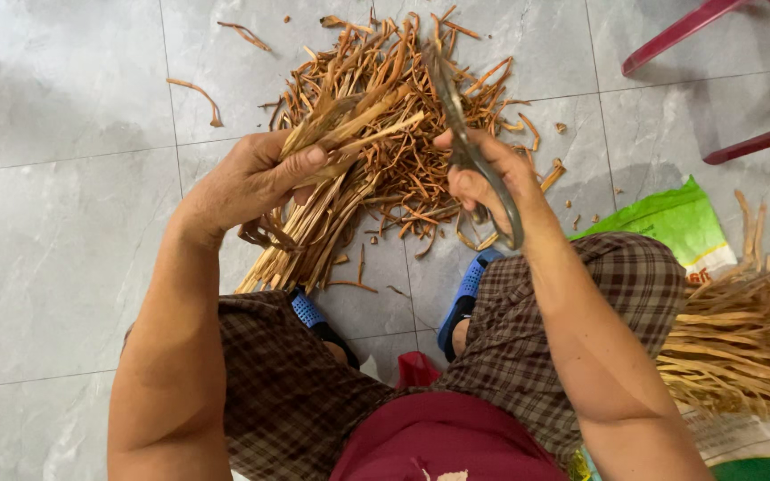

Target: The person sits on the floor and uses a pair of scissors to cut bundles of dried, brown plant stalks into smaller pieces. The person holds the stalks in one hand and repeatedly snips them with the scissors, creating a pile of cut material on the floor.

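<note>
A bundle of tan fibre strips (327, 191) sits in the left hand (251, 183), whose fingers are wrapped tightly around its middle, thumb pressed on top. The upper ends of the strips fan out above the fist, and the lower ends slant down toward the person's left knee. Just beside it, the right hand (492, 183) is closed through the handles of a pair of grey metal scissors (461, 134); the blades point up and away (whether they are parted or together cannot be told), their tip near the fanned ends of the bundle.

Beyond both hands, a loose heap of reddish-brown curled trimmings (412, 134) lies on the pale tiled floor (55, 249), with a few stray pieces scattered farther out. Blue sandals (470, 289) show between the checked trousers (617, 285). At the right, a second pile of straw-coloured strips (737, 343) rests on a green and white sack (679, 218), and the dark red legs of a plastic chair (741, 80) stand at the upper right corner.
</note>
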